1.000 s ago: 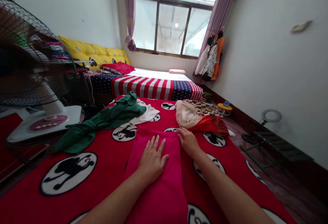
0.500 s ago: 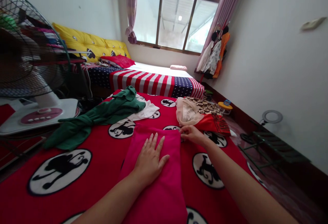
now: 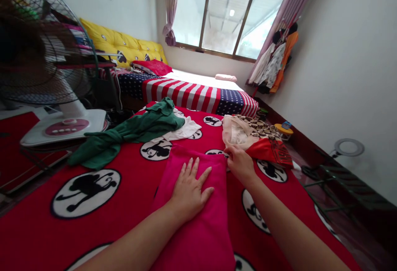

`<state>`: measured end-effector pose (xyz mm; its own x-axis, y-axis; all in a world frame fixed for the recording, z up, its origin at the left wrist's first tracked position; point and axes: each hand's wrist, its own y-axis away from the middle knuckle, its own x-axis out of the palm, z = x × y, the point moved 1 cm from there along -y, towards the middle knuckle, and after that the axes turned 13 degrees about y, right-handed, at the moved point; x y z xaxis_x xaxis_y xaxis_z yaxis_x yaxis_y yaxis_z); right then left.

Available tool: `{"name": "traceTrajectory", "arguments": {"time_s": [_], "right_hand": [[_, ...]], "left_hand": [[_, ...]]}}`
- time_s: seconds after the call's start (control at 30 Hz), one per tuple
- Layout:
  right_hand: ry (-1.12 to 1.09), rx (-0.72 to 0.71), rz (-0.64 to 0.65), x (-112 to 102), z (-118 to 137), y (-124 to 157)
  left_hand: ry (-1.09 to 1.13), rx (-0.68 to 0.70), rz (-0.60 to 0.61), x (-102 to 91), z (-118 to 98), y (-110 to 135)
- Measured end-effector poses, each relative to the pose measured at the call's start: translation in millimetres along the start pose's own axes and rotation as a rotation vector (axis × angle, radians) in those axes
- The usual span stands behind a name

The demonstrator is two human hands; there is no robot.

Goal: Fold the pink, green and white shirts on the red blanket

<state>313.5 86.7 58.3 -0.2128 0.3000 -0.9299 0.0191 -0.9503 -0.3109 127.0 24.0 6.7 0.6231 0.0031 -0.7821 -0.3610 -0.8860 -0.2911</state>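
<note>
A bright pink folded garment (image 3: pixel 198 238) lies lengthwise in front of me on the red blanket (image 3: pixel 124 205). My left hand (image 3: pixel 190 190) rests flat on its upper half, fingers spread. At the garment's far right corner, the fingers of my right hand (image 3: pixel 240 164) are pinched together on the edge. The exact bit of fabric between those fingertips is partly hidden. Just beyond my right hand lies a pile with a beige and patterned garment (image 3: pixel 237 132) and a red garment (image 3: pixel 269 151). A green garment (image 3: pixel 136 128) stretches out to the far left, over a white garment (image 3: pixel 187 129).
A caged fan (image 3: pixel 66 126) stands at the left. Behind the blanket is a bed with a stars-and-stripes cover (image 3: pixel 182 93). To the right are a dark green rack-like stool (image 3: pixel 350 184), a ring light (image 3: pixel 349 147) and a yellow stool (image 3: pixel 283 129). Clothes (image 3: pixel 276 64) hang by the curtain.
The view has turned slightly, so the scene sits farther right in the picture. My left hand stays flat on the pink garment, and my right hand remains at its far right corner.
</note>
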Motion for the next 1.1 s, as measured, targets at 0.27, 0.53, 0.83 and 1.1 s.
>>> {"name": "traceTrajectory", "arguments": {"time_s": [0.27,0.53,0.83,1.1], "right_hand": [[0.049,-0.458,0.163,39.4,11.8,44.0],[0.067,-0.478,0.082,14.4,45.6,49.5],[0.217,-0.286,0.139,48.6,47.2,46.8],[0.183,-0.340,0.224,1.3,71.7,65.4]], "left_hand": [[0.006,-0.070,0.042,-0.9,-1.3,-2.2],[-0.067,-0.010,0.077,-29.2,20.5,-17.8],[-0.056,-0.124,0.086,-42.5,63.5,-25.6],[0.464,-0.122,-0.100,-43.6,76.8,-25.5]]}}
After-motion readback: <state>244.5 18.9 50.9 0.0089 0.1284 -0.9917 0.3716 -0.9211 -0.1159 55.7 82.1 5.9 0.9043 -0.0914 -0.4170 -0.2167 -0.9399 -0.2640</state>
